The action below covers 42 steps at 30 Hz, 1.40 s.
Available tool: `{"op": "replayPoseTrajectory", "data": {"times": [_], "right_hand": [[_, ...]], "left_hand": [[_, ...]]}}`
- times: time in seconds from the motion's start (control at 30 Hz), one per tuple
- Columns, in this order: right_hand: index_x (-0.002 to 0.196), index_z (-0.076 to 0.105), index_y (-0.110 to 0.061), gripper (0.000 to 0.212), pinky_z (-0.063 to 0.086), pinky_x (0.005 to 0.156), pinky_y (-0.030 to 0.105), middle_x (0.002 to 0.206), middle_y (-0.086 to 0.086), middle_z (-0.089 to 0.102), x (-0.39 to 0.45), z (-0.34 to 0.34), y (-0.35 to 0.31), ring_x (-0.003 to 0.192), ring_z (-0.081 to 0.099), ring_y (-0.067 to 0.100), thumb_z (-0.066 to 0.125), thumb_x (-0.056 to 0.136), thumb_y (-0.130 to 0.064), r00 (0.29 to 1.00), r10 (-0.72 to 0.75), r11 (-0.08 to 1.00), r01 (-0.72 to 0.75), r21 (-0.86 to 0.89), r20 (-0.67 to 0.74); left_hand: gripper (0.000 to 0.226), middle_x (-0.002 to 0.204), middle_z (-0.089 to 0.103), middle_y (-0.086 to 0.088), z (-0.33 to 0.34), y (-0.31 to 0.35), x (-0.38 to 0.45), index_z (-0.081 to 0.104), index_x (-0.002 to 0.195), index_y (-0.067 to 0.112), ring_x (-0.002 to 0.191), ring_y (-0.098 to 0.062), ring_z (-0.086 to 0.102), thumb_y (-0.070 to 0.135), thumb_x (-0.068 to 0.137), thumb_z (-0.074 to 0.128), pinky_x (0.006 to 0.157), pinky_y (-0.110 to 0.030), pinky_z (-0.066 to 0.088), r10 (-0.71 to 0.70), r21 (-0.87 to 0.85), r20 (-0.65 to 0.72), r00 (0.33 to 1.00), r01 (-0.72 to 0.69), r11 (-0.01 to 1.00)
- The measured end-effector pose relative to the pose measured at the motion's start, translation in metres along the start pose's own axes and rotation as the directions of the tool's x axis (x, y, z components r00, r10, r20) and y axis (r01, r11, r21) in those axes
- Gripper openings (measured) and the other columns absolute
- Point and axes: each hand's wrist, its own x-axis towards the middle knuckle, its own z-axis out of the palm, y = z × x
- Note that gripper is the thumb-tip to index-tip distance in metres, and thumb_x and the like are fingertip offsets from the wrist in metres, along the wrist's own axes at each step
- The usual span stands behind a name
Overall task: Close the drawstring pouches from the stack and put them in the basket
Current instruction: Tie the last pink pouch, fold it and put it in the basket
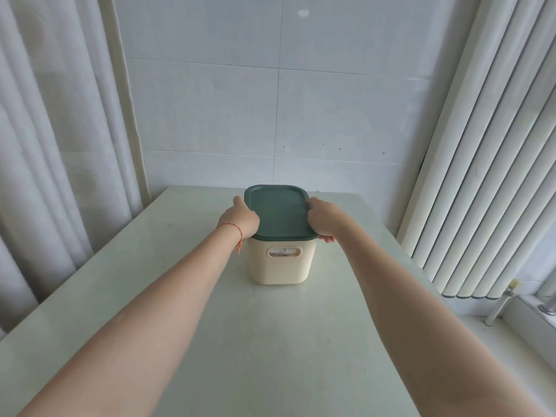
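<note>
a cream basket [281,266] is standing on a pale table [180,311], a dark green lid [279,210] sitting on top of it. the left hand [240,219] is gripping the lid's left edge and the right hand [323,218] is gripping its right edge. something pale is showing through the basket's handle slot.

Premises appear domestic. A white tiled wall [270,100] fills the upper centre of the frame. Pale curtains [54,145] hang down the left side. A ribbed white radiator [487,176] with pipework stands at the right. A pale glossy table [240,341] occupies the lower frame.
</note>
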Motion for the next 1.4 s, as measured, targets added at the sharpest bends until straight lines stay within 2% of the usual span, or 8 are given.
{"op": "replayPoseTrajectory", "data": {"times": [0.13, 0.27, 0.5, 0.7, 0.93, 1.13, 1.23, 1.4], "right_hand": [[0.137, 0.034, -0.02, 0.052, 0.045, 0.075, 0.036, 0.102, 0.011, 0.053, 0.003, 0.008, -0.003, 0.089, 0.059, 0.032, 0.028, 0.087, -0.01, 0.995, 0.026, 0.999, -0.022, 0.042, -0.101], [0.14, 0.031, -0.008, 0.048, 0.035, 0.099, 0.043, 0.143, 0.015, 0.035, 0.003, 0.018, -0.01, 0.128, 0.037, 0.034, 0.032, 0.092, -0.014, 0.995, -0.031, 0.996, 0.039, 0.084, -0.094], [0.076, 0.047, -0.013, 0.013, 0.03, 0.079, 0.035, 0.083, 0.003, 0.051, 0.007, -0.01, -0.016, 0.087, 0.049, 0.027, 0.041, 0.085, -0.019, 0.966, -0.176, 0.958, 0.123, -0.257, -0.191], [0.13, 0.042, 0.0, 0.042, 0.041, 0.087, 0.037, 0.13, 0.017, 0.047, 0.057, -0.003, 0.0, 0.115, 0.049, 0.034, 0.041, 0.099, -0.027, 0.996, 0.006, 0.999, -0.001, 0.052, -0.091], [0.077, 0.049, -0.003, 0.026, 0.042, 0.047, 0.022, 0.068, 0.014, 0.067, 0.08, -0.002, 0.006, 0.044, 0.06, 0.023, 0.033, 0.095, -0.015, 0.985, 0.141, 0.976, -0.122, 0.18, -0.096], [0.067, 0.051, -0.005, 0.028, 0.038, 0.048, 0.022, 0.04, 0.002, 0.047, 0.042, -0.031, 0.012, 0.034, 0.047, 0.02, 0.043, 0.089, -0.02, 0.985, 0.072, 0.996, -0.08, 0.043, 0.156], [0.066, 0.05, -0.008, 0.031, 0.035, 0.046, 0.02, 0.041, 0.002, 0.04, 0.027, -0.037, 0.013, 0.036, 0.04, 0.019, 0.046, 0.091, -0.025, 0.957, 0.098, 0.987, -0.128, 0.094, 0.273], [0.071, 0.041, -0.007, 0.04, 0.036, 0.052, 0.025, 0.065, 0.008, 0.048, 0.026, -0.011, 0.002, 0.047, 0.05, 0.022, 0.028, 0.099, -0.033, 0.976, 0.157, 0.982, -0.171, 0.085, 0.151]], "left_hand": [[0.03, 0.091, 0.053, -0.007, -0.003, 0.001, 0.002, 0.033, 0.127, 0.009, 0.087, -0.032, 0.053, 0.024, 0.1, 0.035, 0.074, -0.036, 0.043, 0.028, 0.135, 0.001, 1.0, -0.028, 0.99], [0.029, 0.109, 0.055, -0.01, -0.009, -0.003, 0.009, 0.04, 0.123, 0.008, 0.097, -0.032, 0.053, 0.026, 0.101, 0.037, 0.078, -0.036, 0.041, 0.079, 0.174, -0.01, 0.997, -0.076, 0.982], [0.035, 0.132, 0.058, -0.009, -0.031, -0.018, 0.043, 0.061, 0.127, 0.021, 0.118, -0.029, 0.054, 0.018, 0.098, 0.042, 0.095, -0.032, 0.044, 0.139, 0.193, 0.033, 0.99, -0.142, 0.971], [0.04, 0.129, 0.062, -0.002, -0.032, -0.032, 0.074, 0.064, 0.124, 0.033, 0.116, -0.026, 0.055, 0.015, 0.101, 0.037, 0.1, -0.035, 0.045, 0.194, 0.156, 0.062, 0.979, -0.201, 0.967], [0.039, 0.137, 0.057, 0.003, -0.031, -0.039, 0.102, 0.057, 0.132, 0.038, 0.123, -0.024, 0.051, 0.023, 0.104, 0.036, 0.103, -0.034, 0.041, 0.242, 0.197, 0.092, 0.966, -0.256, 0.946], [0.049, 0.13, 0.054, -0.004, -0.02, -0.011, 0.094, 0.059, 0.123, 0.043, 0.116, -0.031, 0.051, 0.012, 0.096, 0.032, 0.093, -0.039, 0.043, 0.219, 0.438, 0.011, 0.976, -0.202, 0.876], [0.042, 0.144, 0.042, -0.006, -0.002, 0.015, 0.074, 0.048, 0.134, 0.034, 0.131, -0.035, 0.037, 0.038, 0.097, 0.028, 0.108, -0.057, 0.024, 0.076, 0.528, 0.079, 0.994, -0.106, 0.843], [0.072, 0.159, 0.022, -0.003, 0.008, 0.023, 0.056, 0.01, 0.15, 0.051, 0.146, -0.037, 0.012, 0.079, 0.084, 0.014, 0.108, -0.074, -0.002, 0.061, 0.549, 0.128, 0.99, -0.122, 0.827]]}}
